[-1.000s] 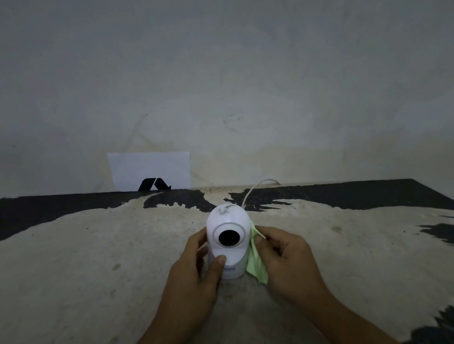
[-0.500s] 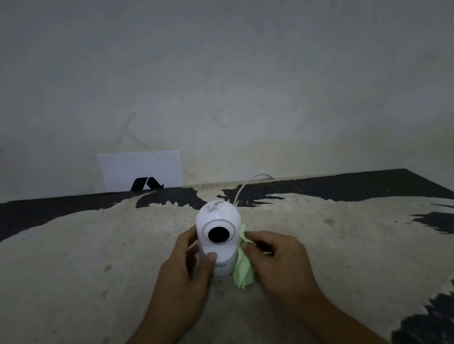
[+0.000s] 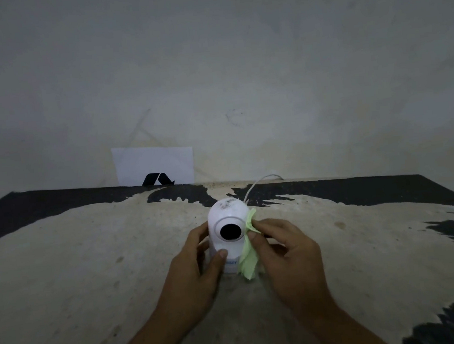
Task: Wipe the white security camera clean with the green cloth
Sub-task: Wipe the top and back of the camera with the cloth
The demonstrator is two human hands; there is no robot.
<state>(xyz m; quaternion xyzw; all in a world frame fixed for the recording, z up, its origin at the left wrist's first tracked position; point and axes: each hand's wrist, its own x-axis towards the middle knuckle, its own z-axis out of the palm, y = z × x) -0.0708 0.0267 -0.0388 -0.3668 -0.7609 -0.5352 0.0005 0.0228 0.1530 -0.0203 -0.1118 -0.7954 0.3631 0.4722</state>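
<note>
Since the earlier frame, the green cloth (image 3: 247,249) sits higher against the right side of the white security camera (image 3: 228,234), its top edge now level with the lens ring rather than below it. Right hand (image 3: 287,252): thumb and fingers closed on the cloth, pressing it to the camera body; the loose end hangs down beside the base. Left hand (image 3: 194,267): wrapped around the lower left of the camera, thumb laid across the front under the dark lens, gripping it upright. Camera position: standing on the worn pale-and-black table (image 3: 90,270), centre of view. Dark specks, possibly dust, mark its dome. A thin white cable (image 3: 258,184) runs from behind it toward the wall, where a white card (image 3: 153,162) leans.
</note>
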